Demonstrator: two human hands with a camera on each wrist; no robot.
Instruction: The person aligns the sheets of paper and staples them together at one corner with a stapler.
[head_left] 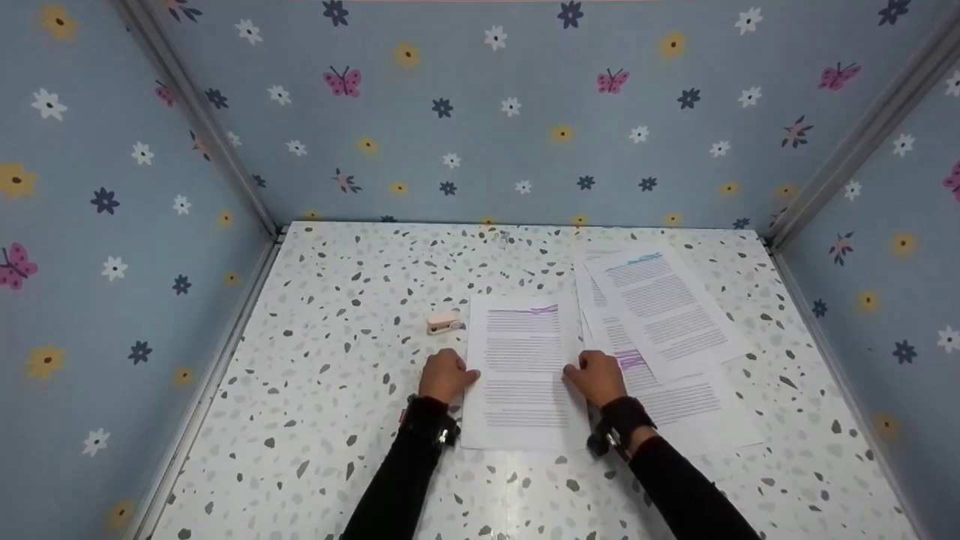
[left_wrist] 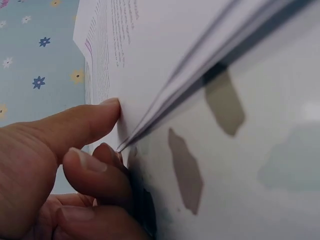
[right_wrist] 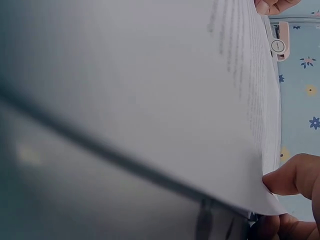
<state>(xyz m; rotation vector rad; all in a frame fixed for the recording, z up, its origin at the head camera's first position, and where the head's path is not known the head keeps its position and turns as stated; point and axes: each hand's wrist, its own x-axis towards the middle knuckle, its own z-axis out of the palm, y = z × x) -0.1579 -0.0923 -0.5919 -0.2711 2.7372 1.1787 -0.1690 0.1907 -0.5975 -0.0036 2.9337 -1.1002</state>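
- The left hand (head_left: 446, 375) sits at the left edge of a small stack of printed sheets (head_left: 523, 371) lying on the speckled counter (head_left: 337, 420).
- In the left wrist view the thumb (left_wrist: 75, 125) presses the top of the stack's edge while curled fingers (left_wrist: 95, 175) tuck under it, so this hand pinches the stack; several sheet edges show there, lifted slightly off the counter.
- The right hand (head_left: 598, 376) holds the opposite, right edge of the same stack. The right wrist view shows its thumb (right_wrist: 295, 175) on top of the paper corner and a finger beneath, again a pinch on the sheets.
- The stack lies near the middle of the counter, squarely in front of the person, long side running away from them, with a purple-marked heading at its far end.
- A small pink stapler (head_left: 443, 322) rests on the counter just beyond the left hand, near the stack's far left corner and apart from it.
- To the right, more loose printed pages (head_left: 660, 322) lie fanned and overlapping, one with a blue-marked heading.
- Judged from this layout, 1 set of sheets looks gathered and is being squared between both hands; the stapler is untouched, and the fanned pages appear not yet sorted, so most of the work seems left.
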